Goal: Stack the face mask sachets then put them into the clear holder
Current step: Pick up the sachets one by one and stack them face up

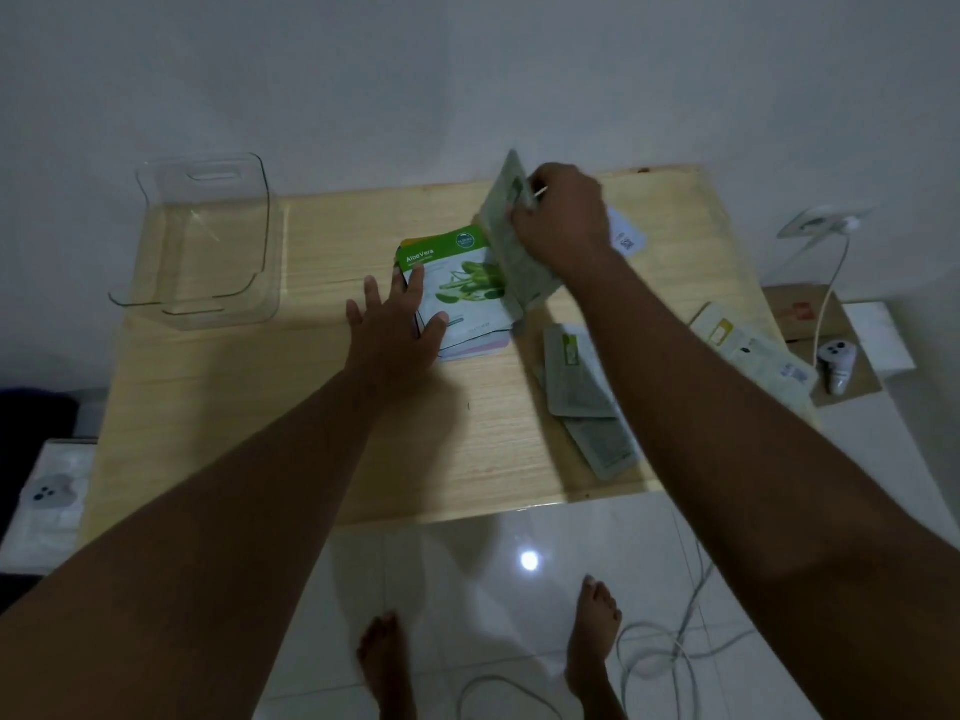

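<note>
Two hands are sharing the work: the left hand [397,324] is lying flat, fingers spread, pinning the stack [457,298] square, while the right hand [563,220] is pinching a tilted sachet [506,236], probably lowering it on. The holder [208,241] is waiting at nine o'clock.

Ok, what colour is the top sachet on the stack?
Green and white, with an aloe picture; the top sachet shows in the head view.

right hand [563,220] gripping tilted sachet [506,236], above stack [462,293]

green aloe vera sachet stack [457,298] mid-table; clear holder [208,241] upright far left
</note>
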Available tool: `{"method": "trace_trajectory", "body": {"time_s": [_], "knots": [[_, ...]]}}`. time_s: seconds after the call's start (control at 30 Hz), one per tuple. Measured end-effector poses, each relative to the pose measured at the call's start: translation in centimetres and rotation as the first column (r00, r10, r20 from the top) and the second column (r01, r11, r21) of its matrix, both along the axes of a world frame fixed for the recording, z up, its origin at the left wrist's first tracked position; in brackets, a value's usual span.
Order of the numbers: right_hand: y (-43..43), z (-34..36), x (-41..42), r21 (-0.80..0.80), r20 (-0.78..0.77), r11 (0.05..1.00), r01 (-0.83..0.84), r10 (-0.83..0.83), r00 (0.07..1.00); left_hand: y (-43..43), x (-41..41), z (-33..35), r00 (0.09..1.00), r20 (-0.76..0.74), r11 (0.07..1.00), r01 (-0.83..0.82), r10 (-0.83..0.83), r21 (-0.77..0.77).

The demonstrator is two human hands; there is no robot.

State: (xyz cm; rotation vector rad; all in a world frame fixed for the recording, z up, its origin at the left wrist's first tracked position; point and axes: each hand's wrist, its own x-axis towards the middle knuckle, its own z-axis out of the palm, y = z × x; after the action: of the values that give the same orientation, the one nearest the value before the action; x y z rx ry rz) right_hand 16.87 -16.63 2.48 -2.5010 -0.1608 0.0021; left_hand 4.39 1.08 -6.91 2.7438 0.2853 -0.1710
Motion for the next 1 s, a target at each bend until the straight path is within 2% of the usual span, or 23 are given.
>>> {"method": "trace_trajectory", "body": {"time_s": [0.23,0.33,0.4,0.57,0.6,0.8,0.87,0.93,1.0], "knots": [[5.3,-2.8,-2.9,0.036,-0.261,0.961,-0.275,0.275,0.925,0.3,-0.2,0.4,1.0,-0.002,0.999,0.024,-0.024,-0.039],[3.9,-4.1,-3.0,-0.078,-0.185,0.959,-0.273,0.255,0.949,0.1,-0.3,0.6,1.0,0.022,0.999,0.022,-0.021,-0.044],[2.9,-5.2,-3.5,-0.166,-0.222,0.943,-0.287,0.248,0.943,0.0,-0.3,0.5,1.0,0.017,0.998,0.011,-0.01,-0.063],[2.5,-8.1,-5.1,-0.286,-0.142,0.898,-0.336,0.307,0.941,0.3,-0.4,0.3,0.993,0.044,0.965,-0.095,0.11,-0.245],[2.4,-8.5,-5.4,-0.291,-0.121,0.896,-0.335,0.314,0.942,0.2,-0.5,0.4,0.994,0.051,0.967,-0.081,0.096,-0.241],[2.1,-8.5,-6.0,-0.275,-0.098,0.882,-0.383,0.37,0.924,0.2,-0.3,0.3,1.0,0.016,0.991,-0.008,0.01,-0.131],[1.7,-8.1,-5.8,-0.165,-0.071,0.908,-0.384,0.378,0.923,0.1,-0.2,0.4,1.0,0.011,0.994,-0.005,0.007,-0.107],[1.0,-7.6,-4.9,-0.034,-0.013,0.956,-0.291,0.291,0.957,0.1,-0.2,0.3,1.0,0.017,0.994,-0.013,0.015,-0.105],[-0.2,-7.3,-3.3,-0.054,0.017,0.989,-0.135,0.136,0.991,0.1,-0.3,0.2,1.0,0.024,0.993,-0.017,0.02,-0.114]]}}
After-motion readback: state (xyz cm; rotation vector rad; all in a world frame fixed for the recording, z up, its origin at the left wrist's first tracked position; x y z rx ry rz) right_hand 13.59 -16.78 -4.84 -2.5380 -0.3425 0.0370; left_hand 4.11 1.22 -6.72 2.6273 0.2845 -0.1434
